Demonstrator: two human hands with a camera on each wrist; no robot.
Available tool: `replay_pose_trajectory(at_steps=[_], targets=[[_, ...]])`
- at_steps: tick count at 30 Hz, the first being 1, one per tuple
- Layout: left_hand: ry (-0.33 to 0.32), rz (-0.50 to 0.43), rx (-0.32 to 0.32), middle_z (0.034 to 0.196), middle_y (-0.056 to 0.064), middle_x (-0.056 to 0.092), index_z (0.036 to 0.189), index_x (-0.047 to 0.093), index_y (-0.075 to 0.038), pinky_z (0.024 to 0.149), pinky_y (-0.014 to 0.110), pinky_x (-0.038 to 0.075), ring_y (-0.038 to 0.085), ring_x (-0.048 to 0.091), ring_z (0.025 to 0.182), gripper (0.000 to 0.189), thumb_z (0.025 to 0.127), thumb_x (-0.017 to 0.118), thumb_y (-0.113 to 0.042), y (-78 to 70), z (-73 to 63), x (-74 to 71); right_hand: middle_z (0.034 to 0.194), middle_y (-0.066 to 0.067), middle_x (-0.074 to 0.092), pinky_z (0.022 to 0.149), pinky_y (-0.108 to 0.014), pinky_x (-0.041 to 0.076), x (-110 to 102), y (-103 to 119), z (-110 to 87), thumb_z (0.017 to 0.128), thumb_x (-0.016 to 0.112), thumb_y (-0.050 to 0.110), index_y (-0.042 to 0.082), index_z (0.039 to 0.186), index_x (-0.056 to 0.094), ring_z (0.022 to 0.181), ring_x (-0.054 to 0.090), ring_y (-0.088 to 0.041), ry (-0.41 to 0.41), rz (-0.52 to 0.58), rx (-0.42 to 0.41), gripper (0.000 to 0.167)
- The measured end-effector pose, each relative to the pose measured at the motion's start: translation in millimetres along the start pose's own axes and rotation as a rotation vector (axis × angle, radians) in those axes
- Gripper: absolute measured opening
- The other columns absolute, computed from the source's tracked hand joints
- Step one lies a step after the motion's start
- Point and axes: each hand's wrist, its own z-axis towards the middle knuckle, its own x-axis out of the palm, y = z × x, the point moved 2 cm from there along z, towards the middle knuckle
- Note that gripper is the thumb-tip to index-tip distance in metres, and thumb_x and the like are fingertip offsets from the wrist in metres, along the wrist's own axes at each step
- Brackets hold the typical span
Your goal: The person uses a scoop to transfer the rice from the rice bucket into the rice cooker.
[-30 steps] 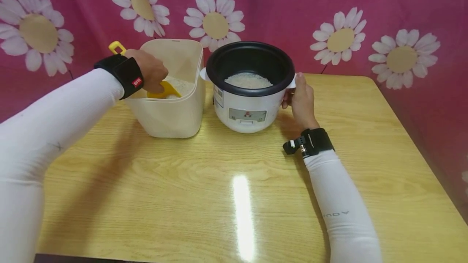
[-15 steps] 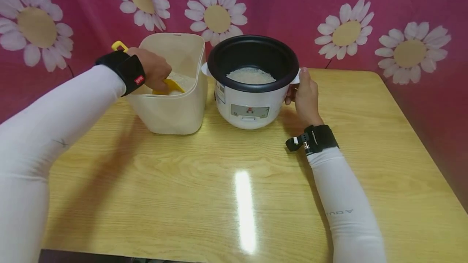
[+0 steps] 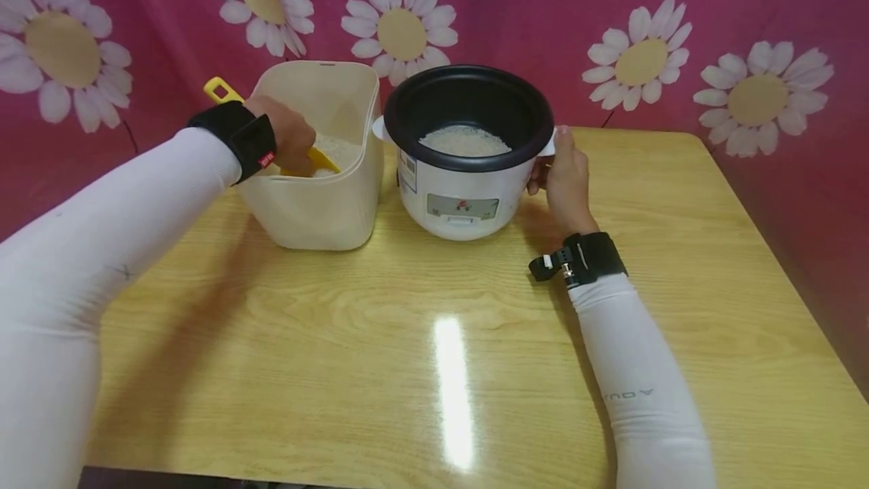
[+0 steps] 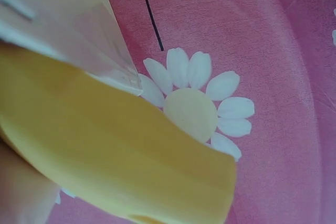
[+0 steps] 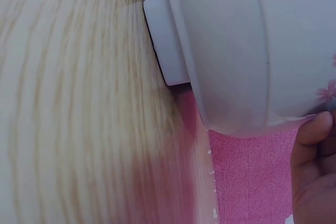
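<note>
In the head view my left hand [image 3: 288, 134] grips a yellow scoop [image 3: 321, 162] inside a cream rice bin [image 3: 312, 213]. The scoop's head lies low against the rice [image 3: 345, 149], partly hidden by the hand and the bin's front wall. Its handle end sticks out behind the wrist and fills much of the left wrist view as a yellow handle [image 4: 121, 140]. Beside the bin stands a lidless white rice cooker [image 3: 465, 206], with white rice [image 3: 465, 142] in its black pot. My right hand [image 3: 570, 179] holds the cooker's right side handle [image 3: 548, 146].
Both containers stand near the back of a wooden table [image 3: 339, 353], the cooker just right of the bin. A pink cloth [image 3: 516, 13] with large daisies hangs right behind them. The table's right edge slants toward the viewer.
My left wrist has turned a little and the scoop's handle end now shows more. The scoop stays in the bin. My right hand keeps its hold; the head view has shifted slightly.
</note>
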Motion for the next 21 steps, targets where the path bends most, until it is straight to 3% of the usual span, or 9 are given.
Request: replay_pose_trajectory(at_steps=[5, 9, 14, 21], targets=[[0.025, -0.032, -0.011, 0.066, 0.002, 0.055, 0.091, 0.076, -0.008, 0.061, 0.032, 0.041, 0.022, 0.049, 0.065, 0.031, 0.095, 0.059, -0.034, 0.4, -2.5, -2.2, 0.070, 0.001, 0.054, 0.053, -0.022, 0.048, 0, -2, 0.7, 0.107, 0.031, 0.060, 0.019, 0.083, 0.063, 0.054, 0.051, -0.014, -0.014, -0.025, -0.020, 0.057], [0.024, -0.029, -0.008, 0.063, 0.001, 0.050, 0.089, 0.075, -0.007, 0.061, 0.032, 0.039, 0.021, 0.047, 0.064, 0.032, 0.095, 0.058, -0.033, -0.2, -4.5, -1.9, 0.069, 0.000, 0.054, 0.052, -0.022, 0.048, 1, -2, 0.3, 0.107, 0.032, 0.058, 0.018, 0.083, 0.062, 0.054, 0.050, -0.014, -0.009, -0.007, -0.031, 0.056], [0.026, -0.011, 0.018, 0.066, 0.003, 0.056, 0.096, 0.076, -0.007, 0.062, 0.031, 0.043, 0.021, 0.051, 0.065, 0.033, 0.098, 0.060, -0.036, 0.3, -9.6, 0.2, 0.070, 0.000, 0.054, 0.053, -0.022, 0.049, 3, -1, -0.2, 0.108, 0.032, 0.057, 0.019, 0.085, 0.063, 0.055, 0.050, -0.014, 0.013, 0.010, -0.028, 0.054], [0.078, -0.063, 0.001, 0.070, 0.001, 0.053, 0.107, 0.073, -0.007, 0.068, 0.030, 0.050, 0.021, 0.053, 0.069, 0.033, 0.099, 0.063, -0.038, 1.8, -11.1, -0.5, 0.072, 0.001, 0.054, 0.055, -0.022, 0.047, 2, 0, -2.0, 0.106, 0.029, 0.062, 0.020, 0.084, 0.063, 0.057, 0.051, -0.014, -0.009, -0.056, -0.007, 0.058]])
